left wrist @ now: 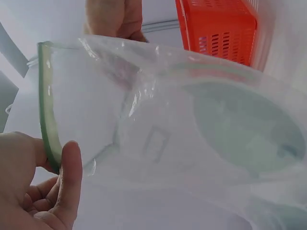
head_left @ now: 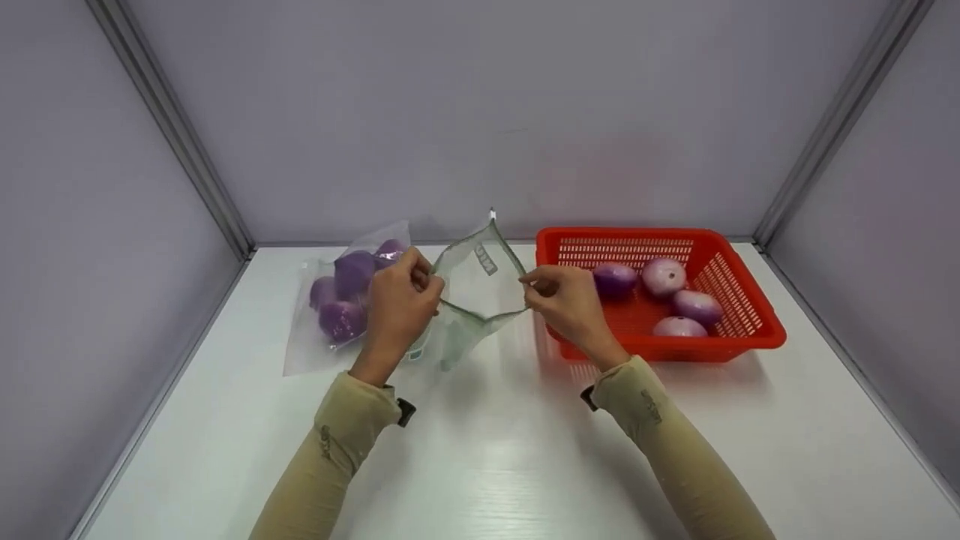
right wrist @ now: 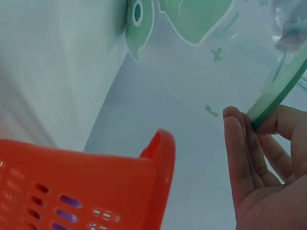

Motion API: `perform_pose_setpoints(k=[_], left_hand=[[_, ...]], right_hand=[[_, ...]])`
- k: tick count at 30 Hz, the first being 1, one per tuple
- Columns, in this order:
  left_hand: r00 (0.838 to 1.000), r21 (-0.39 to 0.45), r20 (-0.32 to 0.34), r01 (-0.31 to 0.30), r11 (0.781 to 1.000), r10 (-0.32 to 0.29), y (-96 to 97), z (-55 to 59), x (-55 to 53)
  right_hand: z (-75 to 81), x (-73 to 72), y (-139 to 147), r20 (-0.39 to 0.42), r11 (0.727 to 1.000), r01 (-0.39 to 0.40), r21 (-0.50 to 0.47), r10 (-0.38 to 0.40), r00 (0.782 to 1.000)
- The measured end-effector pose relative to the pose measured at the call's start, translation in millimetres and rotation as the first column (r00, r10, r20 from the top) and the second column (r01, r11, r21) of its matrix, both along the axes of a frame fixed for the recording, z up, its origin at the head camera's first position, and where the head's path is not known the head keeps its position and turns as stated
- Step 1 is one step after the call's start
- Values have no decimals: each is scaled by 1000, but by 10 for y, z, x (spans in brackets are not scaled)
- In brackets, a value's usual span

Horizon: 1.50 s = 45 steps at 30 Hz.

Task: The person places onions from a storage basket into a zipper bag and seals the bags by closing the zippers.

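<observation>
Between both hands hangs a clear zip bag (head_left: pixel 480 289) with a green-edged mouth, spread wide in a diamond shape. My left hand (head_left: pixel 405 296) pinches the left edge of its mouth between thumb and fingers. At the opposite edge, my right hand (head_left: pixel 566 300) pinches the rim the same way. Green printed shapes mark the side of the bag (right wrist: pixel 196 24) in the right wrist view. Nothing shows inside it. Just right of the right hand stands a red plastic basket (head_left: pixel 750 341) holding several purple onions (head_left: pixel 664 277).
Left of the left hand lies another clear bag (head_left: pixel 300 352) filled with several purple onions (head_left: pixel 343 321), partly hidden by that hand. All of this is on a white table (head_left: pixel 480 480), enclosed by a grey back wall (head_left: pixel 480 112) and side panels.
</observation>
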State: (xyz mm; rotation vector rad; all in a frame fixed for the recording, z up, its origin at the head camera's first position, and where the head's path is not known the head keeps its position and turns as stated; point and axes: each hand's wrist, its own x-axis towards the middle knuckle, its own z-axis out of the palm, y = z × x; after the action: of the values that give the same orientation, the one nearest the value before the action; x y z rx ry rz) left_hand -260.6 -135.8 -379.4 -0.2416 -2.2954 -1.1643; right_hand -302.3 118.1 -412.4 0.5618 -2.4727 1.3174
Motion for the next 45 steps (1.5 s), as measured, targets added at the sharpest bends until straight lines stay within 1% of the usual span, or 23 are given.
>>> perform_pose_setpoints(k=[2,4,6,8,10,15,18,20,23,25,27,31,34,37,39,42,45], left_hand=[[998,24,-15,-63,998,63,-100,14,-4],[996,74,-12,-88,993,89,-188,18,-7],[995,105,2,-99,990,99,-247,21,-1],[995,122,19,-95,988,94,-274,22,8],[996,132,30,-91,987,88,-277,20,16],[997,140,13,-81,987,80,-238,12,20],[999,142,13,-54,988,53,-201,4,15],[999,164,26,-27,986,23,-176,2,14],[999,237,42,19,971,-30,-145,5,18],[998,278,48,34,960,-49,-128,0,23],[997,300,52,44,953,-62,-108,-6,31],[997,278,57,39,960,-57,-64,-28,37],[997,261,56,36,965,-52,-35,-34,30],[996,259,64,38,965,-57,-10,-32,34],[995,260,73,42,965,-63,0,-33,37],[995,260,81,40,965,-63,7,-40,42],[994,257,89,39,966,-63,5,-40,52]], right_hand=[[-36,-4,68,39,999,43,-11,-42,998],[-53,5,120,89,997,66,-31,-63,994],[-52,20,149,131,996,73,-43,-67,989],[-37,38,161,153,997,71,-39,-64,986],[-28,47,167,157,997,72,-24,-67,985],[-56,47,200,164,996,87,2,-87,983],[-86,46,217,159,996,92,20,-94,983],[-103,43,221,148,996,89,16,-90,985],[-128,42,219,120,998,61,2,-61,991],[-147,39,221,98,1000,27,-3,-27,995],[-168,37,234,75,1000,-17,-1,17,997],[-197,35,312,33,994,-105,-11,105,994],[-201,24,417,17,991,-133,-22,134,991],[-201,14,563,66,994,-104,-24,105,992],[-212,0,671,127,998,-63,-23,66,990],[-227,-36,817,238,998,-5,-57,18,971],[-228,-80,916,310,993,32,-111,4,951]])
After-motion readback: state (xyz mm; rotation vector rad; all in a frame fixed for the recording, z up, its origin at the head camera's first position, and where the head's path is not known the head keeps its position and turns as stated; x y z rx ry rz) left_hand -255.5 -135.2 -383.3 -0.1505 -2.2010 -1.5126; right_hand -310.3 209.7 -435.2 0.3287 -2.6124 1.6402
